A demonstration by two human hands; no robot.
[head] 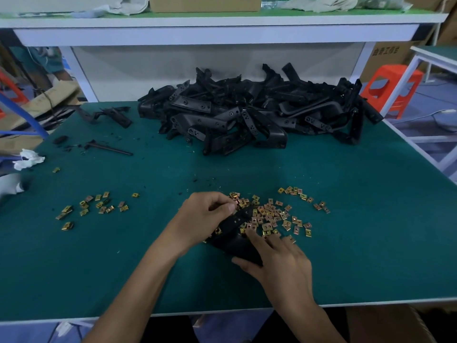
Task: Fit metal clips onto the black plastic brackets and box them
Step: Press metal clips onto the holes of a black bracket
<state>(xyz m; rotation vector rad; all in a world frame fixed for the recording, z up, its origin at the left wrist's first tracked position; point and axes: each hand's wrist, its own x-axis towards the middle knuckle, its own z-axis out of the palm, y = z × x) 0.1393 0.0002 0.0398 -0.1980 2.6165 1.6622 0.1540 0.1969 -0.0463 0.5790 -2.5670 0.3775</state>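
A black plastic bracket (231,227) lies between my hands near the front of the green table. My left hand (205,216) curls over its far end, with fingertips pinched at the edge of the clip pile. My right hand (279,261) rests on the bracket's near end, thumb under it and fingers stretched toward the clips. A spread of small brass-coloured metal clips (274,216) lies just right of the bracket. A large heap of black brackets (247,112) fills the back of the table.
A smaller group of clips (96,205) lies at the left. Loose black parts (108,147) and another bracket (111,115) sit at the back left, white crumpled paper (28,159) at the left edge. A cardboard box (385,323) stands below the table's front right.
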